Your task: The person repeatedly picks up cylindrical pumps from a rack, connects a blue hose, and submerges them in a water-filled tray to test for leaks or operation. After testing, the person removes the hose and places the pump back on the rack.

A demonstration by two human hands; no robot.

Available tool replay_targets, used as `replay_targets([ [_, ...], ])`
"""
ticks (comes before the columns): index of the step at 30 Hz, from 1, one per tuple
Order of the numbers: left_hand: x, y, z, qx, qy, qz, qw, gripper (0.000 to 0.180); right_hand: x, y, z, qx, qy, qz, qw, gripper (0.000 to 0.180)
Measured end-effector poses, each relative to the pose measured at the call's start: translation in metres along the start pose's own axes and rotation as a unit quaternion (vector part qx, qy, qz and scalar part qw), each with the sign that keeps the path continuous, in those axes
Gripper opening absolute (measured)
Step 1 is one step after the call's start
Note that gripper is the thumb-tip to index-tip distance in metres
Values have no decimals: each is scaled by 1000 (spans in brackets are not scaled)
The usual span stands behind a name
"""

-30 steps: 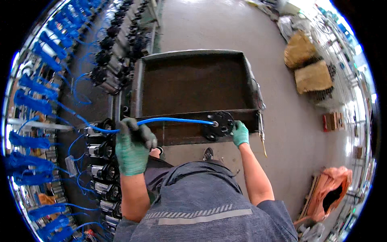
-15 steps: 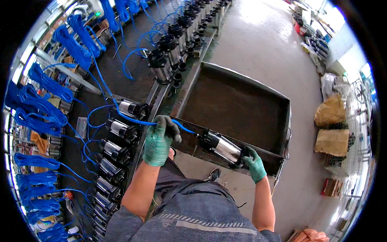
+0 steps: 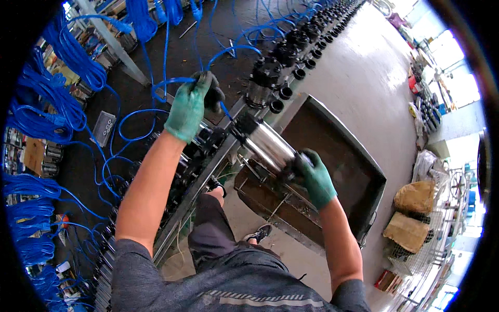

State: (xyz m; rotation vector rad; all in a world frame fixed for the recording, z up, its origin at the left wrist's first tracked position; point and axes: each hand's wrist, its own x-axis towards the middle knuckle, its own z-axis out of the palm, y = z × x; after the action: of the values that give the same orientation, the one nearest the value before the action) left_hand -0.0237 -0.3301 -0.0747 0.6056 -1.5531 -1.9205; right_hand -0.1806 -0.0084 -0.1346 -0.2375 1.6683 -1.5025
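My left hand [image 3: 188, 106], in a green and grey glove, is closed around a blue cable [image 3: 174, 81] above the edge of the dark bench. From there the cable runs down to the black top of a submersible pump [image 3: 270, 145] with a shiny steel barrel. My right hand [image 3: 316, 179], gloved alike, grips the pump's other black end. The pump is held tilted between the bench edge and a dark metal tray [image 3: 340, 158]. Part of the right hand's fingers is hidden behind the pump.
Beyond my left hand a standing pump [image 3: 262, 83] leads a long row along the bench edge. More pumps lie partly hidden beneath my left forearm. Coiled blue cables [image 3: 70, 57] hang at the left. A small grey plate [image 3: 104, 128] lies on the bench.
The pump has moved from over the tray's near edge toward the bench, with both hands still on cable and pump. My left hand has risen and reaches farther forward. The view has turned.
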Motion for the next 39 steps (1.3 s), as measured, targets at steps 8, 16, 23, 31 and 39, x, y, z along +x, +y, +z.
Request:
replay_targets([
  [8, 131, -47, -111, 100, 108, -19, 989, 33, 181, -22, 155, 38, -37, 48, 997, 59],
  [16, 132, -73, -132, 109, 152, -62, 980, 33, 230, 11, 182, -84, -3, 57, 995, 72],
  [23, 69, -80, -114, 97, 207, -155, 961, 33, 169, 23, 97, -59, -61, -47, 995, 58],
  [31, -44, -114, 31, 297, 125, 52, 945, 23, -19, 154, -175, -350, 275, -136, 885, 28],
  [39, -95, -204, 192, 430, -250, 182, 848, 25, -128, 232, -322, -495, 356, -173, 774, 21],
])
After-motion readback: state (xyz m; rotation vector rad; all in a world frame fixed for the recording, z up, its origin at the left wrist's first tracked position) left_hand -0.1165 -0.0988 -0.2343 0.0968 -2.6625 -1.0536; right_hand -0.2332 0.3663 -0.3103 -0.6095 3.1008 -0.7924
